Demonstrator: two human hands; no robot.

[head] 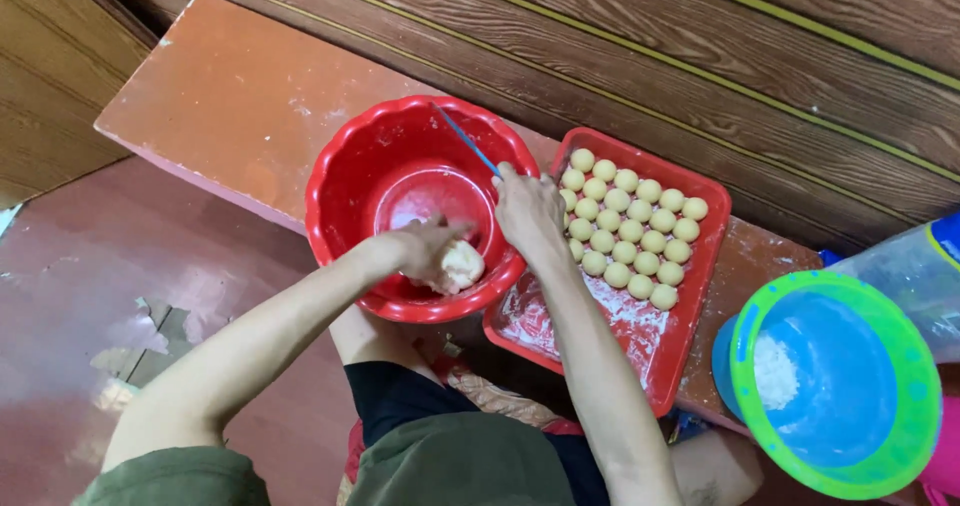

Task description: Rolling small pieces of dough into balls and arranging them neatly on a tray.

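A lump of pale dough (458, 264) was cupped in the left hand (428, 251), whose fingers were curled around it inside the red bowl (345, 181), low over the floury bottom, so that crumbs and flour would fall back into the bowl. The right hand (527, 209) was closed on a thin blue tool (468, 141), its handle slanting up across the bowl's far side; the working end was hidden behind the fingers. The bowl was set on the reddish counter (225, 96), touching the red tray (700, 266) just beside it, which kept finished pieces within short reach. On the tray, small dough balls (628, 228) were laid in close rows at the far end, the near end being left dusted with flour. A blue basin with a green rim (835, 386), holding a little white flour, was placed apart at the right.
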